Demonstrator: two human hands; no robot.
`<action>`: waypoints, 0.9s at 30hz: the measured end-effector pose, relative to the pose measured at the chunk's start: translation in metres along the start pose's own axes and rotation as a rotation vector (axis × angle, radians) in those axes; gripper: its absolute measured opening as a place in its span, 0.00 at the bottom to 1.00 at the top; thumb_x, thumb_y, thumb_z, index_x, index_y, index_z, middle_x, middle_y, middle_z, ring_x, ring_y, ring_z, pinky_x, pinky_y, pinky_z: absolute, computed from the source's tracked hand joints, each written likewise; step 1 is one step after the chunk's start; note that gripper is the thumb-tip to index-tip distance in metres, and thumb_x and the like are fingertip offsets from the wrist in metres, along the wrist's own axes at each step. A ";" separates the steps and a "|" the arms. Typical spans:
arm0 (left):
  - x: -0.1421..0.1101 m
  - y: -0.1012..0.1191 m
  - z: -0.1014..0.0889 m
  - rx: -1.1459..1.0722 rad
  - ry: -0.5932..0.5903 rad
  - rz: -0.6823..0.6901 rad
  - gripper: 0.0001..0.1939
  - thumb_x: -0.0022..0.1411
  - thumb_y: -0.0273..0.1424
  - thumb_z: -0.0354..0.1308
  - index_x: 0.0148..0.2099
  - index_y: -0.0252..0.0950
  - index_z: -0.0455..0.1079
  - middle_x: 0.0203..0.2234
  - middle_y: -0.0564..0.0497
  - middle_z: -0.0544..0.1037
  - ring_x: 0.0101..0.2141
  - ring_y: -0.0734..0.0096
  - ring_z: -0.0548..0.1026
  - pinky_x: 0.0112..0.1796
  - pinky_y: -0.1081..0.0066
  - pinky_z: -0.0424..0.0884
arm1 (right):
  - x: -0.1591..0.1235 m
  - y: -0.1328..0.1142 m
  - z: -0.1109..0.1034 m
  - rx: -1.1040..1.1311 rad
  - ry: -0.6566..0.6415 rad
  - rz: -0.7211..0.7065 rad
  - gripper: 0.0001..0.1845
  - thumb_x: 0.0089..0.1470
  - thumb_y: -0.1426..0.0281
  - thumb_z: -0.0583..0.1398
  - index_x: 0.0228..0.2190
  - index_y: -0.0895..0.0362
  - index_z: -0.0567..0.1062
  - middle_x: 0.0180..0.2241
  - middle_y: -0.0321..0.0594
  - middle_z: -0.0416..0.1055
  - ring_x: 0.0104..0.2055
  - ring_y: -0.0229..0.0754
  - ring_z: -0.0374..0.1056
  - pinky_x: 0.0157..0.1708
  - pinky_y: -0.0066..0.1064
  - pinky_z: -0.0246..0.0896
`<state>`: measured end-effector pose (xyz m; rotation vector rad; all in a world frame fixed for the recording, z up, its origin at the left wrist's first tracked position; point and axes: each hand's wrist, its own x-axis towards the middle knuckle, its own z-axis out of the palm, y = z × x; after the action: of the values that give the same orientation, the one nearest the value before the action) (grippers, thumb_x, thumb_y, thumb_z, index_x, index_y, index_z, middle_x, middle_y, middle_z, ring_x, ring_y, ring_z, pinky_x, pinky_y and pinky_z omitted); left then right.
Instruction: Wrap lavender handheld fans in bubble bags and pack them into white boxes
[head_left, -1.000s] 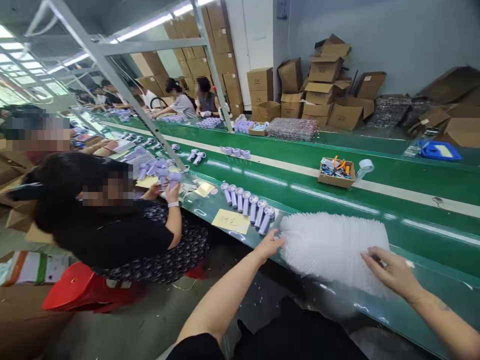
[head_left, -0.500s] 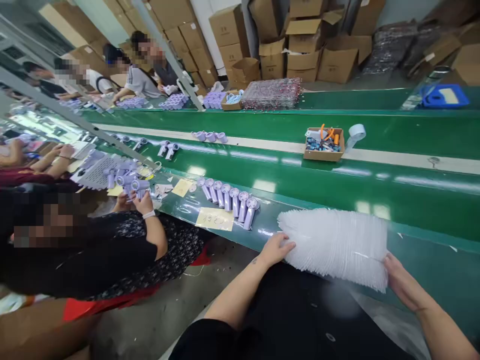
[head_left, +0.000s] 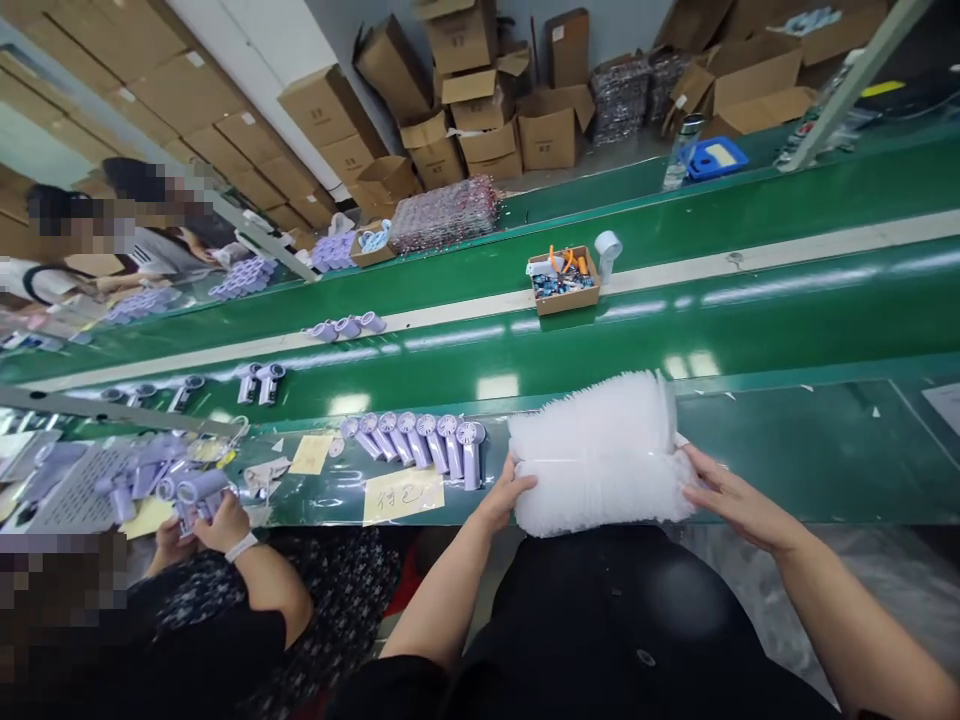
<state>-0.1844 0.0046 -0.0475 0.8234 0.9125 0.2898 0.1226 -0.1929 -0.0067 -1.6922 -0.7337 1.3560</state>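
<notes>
At the lower centre of the frame, a white stack (head_left: 592, 465) of thin sheets is clamped at its left end by the left hand (head_left: 508, 496) and at its right end by the right hand (head_left: 731, 495), the two hands being held apart; half a second ago the stack was spread longer and looser, whereas now it is seen shorter and more compact, at the near edge of the green bench (head_left: 780, 440); at the lower left, a lavender fan (head_left: 201, 487) is held in a co-worker's hands (head_left: 225, 525), as before; left of the stack, a handwritten card (head_left: 403, 497) is placed before a row of lavender fans (head_left: 427, 443), apparently undisturbed; beyond, at upper centre, a tool box (head_left: 566, 292) is seen beside a tape roll (head_left: 608, 244); farthest, cartons (head_left: 480, 110) are piled along the top, and the whole view has been turned rightward.
</notes>
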 end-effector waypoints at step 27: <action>-0.020 0.106 0.047 0.190 0.191 -0.367 0.19 0.53 0.45 0.60 0.35 0.32 0.71 0.20 0.52 0.74 0.22 0.71 0.72 0.25 0.75 0.65 | 0.048 -0.085 -0.059 -0.095 -0.124 -0.049 0.19 0.43 0.52 0.61 0.31 0.53 0.77 0.31 0.37 0.74 0.37 0.46 0.68 0.36 0.35 0.65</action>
<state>-0.1469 0.0407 0.0584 0.7926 1.2632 -0.0408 0.1959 -0.1258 0.0489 -1.6635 -0.9177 1.4217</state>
